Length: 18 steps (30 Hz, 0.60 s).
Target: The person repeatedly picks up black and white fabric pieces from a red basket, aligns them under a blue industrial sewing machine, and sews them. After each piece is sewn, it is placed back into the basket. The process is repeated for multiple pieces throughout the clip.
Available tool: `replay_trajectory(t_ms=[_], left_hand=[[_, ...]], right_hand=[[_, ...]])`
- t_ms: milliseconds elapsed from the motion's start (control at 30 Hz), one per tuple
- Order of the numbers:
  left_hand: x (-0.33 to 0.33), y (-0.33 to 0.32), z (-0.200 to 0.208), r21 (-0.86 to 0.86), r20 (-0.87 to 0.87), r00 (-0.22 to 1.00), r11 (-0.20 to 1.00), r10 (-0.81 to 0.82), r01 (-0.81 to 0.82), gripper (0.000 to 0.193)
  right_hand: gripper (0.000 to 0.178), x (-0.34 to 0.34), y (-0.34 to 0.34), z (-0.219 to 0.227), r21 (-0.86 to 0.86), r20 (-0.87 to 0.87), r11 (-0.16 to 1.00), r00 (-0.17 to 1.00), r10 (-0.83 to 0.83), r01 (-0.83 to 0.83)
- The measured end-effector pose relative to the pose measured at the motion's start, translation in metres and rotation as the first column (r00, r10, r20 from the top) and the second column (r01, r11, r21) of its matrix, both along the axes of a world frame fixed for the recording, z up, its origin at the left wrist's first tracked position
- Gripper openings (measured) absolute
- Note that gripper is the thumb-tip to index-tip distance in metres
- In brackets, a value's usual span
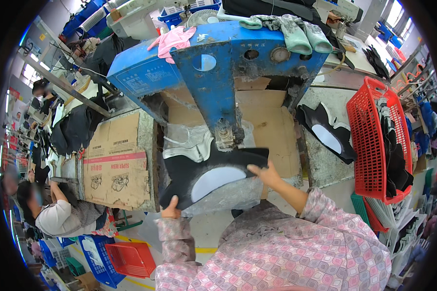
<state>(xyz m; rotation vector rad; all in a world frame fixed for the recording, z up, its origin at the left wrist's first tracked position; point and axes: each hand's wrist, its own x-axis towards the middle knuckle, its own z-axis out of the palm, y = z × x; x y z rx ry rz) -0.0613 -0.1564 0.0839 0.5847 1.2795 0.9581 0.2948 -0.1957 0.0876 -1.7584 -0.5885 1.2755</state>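
Black and white in my hands, blue in front of me, pink and grey on my sleeves.
My black piece (184,172) carries a plain, faintly lilac-white panel (218,182); the machine (204,80) is blue, scuffed with brown and grey. A plain pink cloth (176,40) and pale green gloves (297,41), mottled grey, top it. My smock (325,242) repeats rounded diamonds in pink, grey and white. The cardboard (114,169) is brown with a pink-red band, the tall basket (366,145) red, the floor line (206,250) yellow.
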Motion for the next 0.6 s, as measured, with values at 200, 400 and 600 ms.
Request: replay_trajectory(t_ms=[200, 400, 600], left_hand=[[0.016, -0.002, -0.006, 0.181, 0.127, 0.992, 0.983, -0.010, -0.013, 0.042], [0.038, -0.007, -0.003, 0.259, 0.191, 0.980, 0.966, -0.057, 0.005, 0.041], [0.046, -0.015, 0.001, 0.066, 0.153, 0.988, 0.998, 0.000, -0.010, 0.044]], right_hand=[[0.062, 0.003, -0.018, -0.007, 0.177, -0.124, 0.962, 0.965, 0.232, -0.208], [0.071, 0.027, -0.028, -0.027, 0.214, -0.271, 0.976, 0.962, 0.024, 0.036], [0.043, 0.033, -0.041, -0.007, 0.232, -0.164, 0.969, 0.985, -0.051, 0.089]])
